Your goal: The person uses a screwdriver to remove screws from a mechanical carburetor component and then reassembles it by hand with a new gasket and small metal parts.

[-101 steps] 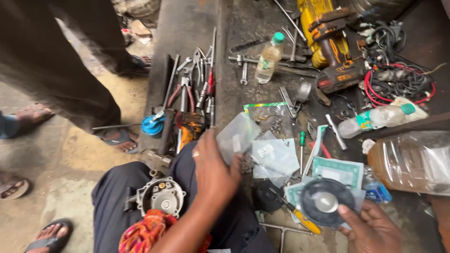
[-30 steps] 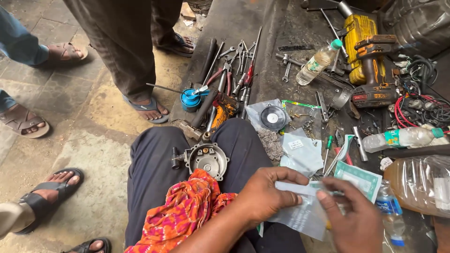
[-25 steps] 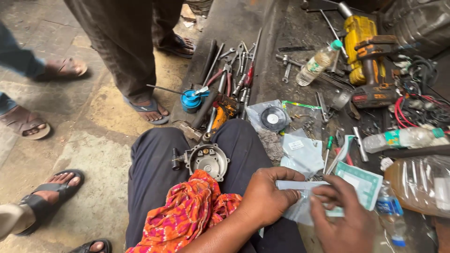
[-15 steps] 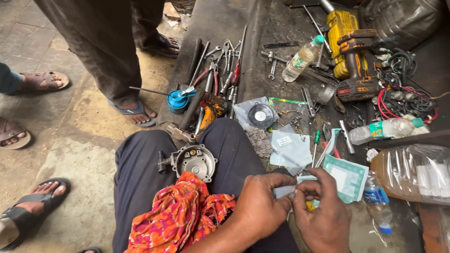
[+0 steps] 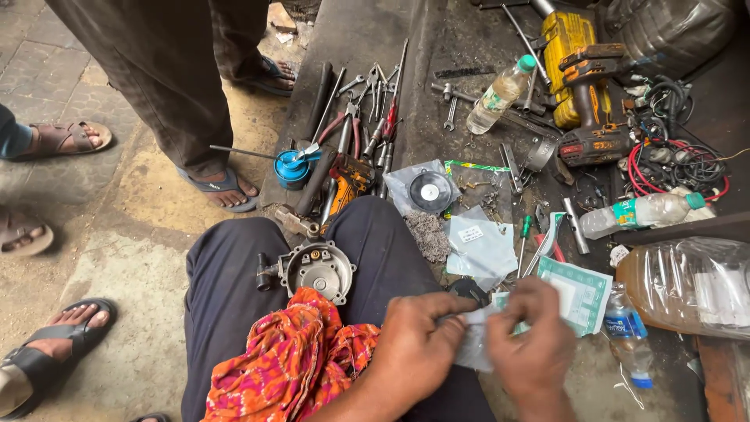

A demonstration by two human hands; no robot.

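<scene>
My left hand [image 5: 418, 348] and my right hand [image 5: 531, 336] both pinch a small clear plastic packet [image 5: 471, 348] between them, low in the view over my right thigh. The packet's contents are hidden by my fingers. A round grey metal housing [image 5: 316, 270] rests on my lap, beside an orange patterned cloth [image 5: 293, 363]. A bagged black disc [image 5: 430, 191] lies on the dark work surface past my knee.
Pliers, wrenches and screwdrivers [image 5: 363, 129] lie spread ahead. A yellow power drill [image 5: 586, 86], plastic bottles [image 5: 500, 94], red wire coils [image 5: 680, 168] and a large clear jug [image 5: 687, 285] crowd the right. Other people's sandalled feet [image 5: 223, 187] stand to the left.
My left hand let go of a clear bag and came back to my lap. Both hands now work a small packet, closer together than a second ago. The view shifted slightly.
</scene>
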